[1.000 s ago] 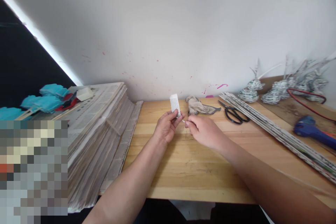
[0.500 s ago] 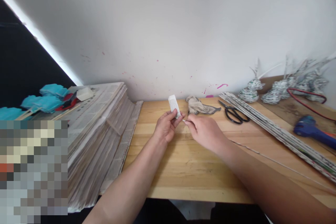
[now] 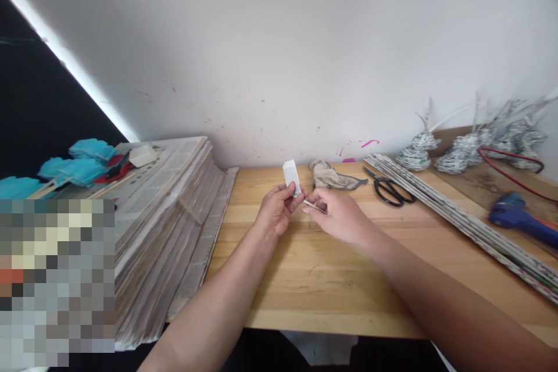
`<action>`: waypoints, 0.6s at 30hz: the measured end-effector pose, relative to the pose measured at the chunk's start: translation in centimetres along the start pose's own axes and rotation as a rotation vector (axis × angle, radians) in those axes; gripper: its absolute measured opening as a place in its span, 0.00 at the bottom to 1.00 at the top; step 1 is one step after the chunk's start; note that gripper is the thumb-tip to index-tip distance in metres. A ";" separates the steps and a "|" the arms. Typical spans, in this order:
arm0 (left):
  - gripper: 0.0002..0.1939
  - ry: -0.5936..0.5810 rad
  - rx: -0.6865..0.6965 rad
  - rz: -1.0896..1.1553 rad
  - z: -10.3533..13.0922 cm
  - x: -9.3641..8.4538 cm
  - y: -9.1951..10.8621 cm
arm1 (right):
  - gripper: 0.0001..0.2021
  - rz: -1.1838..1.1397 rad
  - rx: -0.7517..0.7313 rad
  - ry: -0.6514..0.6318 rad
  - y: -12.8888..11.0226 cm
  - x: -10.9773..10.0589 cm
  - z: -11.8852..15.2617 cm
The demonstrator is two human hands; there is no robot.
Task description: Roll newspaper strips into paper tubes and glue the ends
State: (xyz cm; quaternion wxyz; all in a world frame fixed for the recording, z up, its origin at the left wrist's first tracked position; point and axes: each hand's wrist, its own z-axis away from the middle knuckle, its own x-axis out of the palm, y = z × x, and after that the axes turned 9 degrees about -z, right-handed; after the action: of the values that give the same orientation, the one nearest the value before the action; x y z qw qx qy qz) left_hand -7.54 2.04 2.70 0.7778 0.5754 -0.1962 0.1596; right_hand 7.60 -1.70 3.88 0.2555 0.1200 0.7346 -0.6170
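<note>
A narrow strip of printed paper (image 3: 290, 173) stands up out of my left hand (image 3: 279, 208), whose thumb and fingers pinch its lower end. My right hand (image 3: 333, 212) is closed just to the right, its fingers on a thin rolled paper stick (image 3: 314, 206) that runs across from the left fingertips. Whether strip and stick are one piece is hidden by the fingers. Behind the right hand a crumpled beige cloth (image 3: 326, 176) lies on the wooden table (image 3: 305, 290).
Black-handled scissors (image 3: 389, 190) and a bundle of long paper sticks (image 3: 457, 218) lie to the right. Beyond are woven paper figures (image 3: 457, 154) and a blue glue gun (image 3: 514, 215). A tall newspaper stack (image 3: 161, 244) stands at left, with blue bundles (image 3: 82, 170) on top.
The long thin stick that trailed past my right forearm no longer shows there. My right fingers have shifted their grip, baring more of the stick. The left hand stays nearly still.
</note>
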 end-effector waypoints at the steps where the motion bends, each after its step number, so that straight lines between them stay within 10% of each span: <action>1: 0.04 0.003 -0.003 0.002 0.0 0.0 0.0 | 0.06 0.118 -0.108 0.064 0.0 0.1 0.2; 6: 0.03 -0.026 0.018 0.005 -0.1 -0.1 0.0 | 0.09 0.302 -0.217 0.103 -0.3 0.1 0.4; 13: 0.01 -0.040 0.009 0.003 -0.2 -0.3 -0.1 | 0.15 -0.335 0.350 -0.234 -0.4 -0.1 -0.3; 18: 0.02 -0.001 0.012 -0.007 -0.2 -0.2 -0.2 | 0.08 0.089 -0.055 0.011 0.0 0.4 0.1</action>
State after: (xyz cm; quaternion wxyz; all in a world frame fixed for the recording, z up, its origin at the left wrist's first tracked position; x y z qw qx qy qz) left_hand -7.56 2.16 2.37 0.7747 0.5810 -0.1935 0.1578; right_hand 7.28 -1.85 3.62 0.2821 0.1489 0.7464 -0.5840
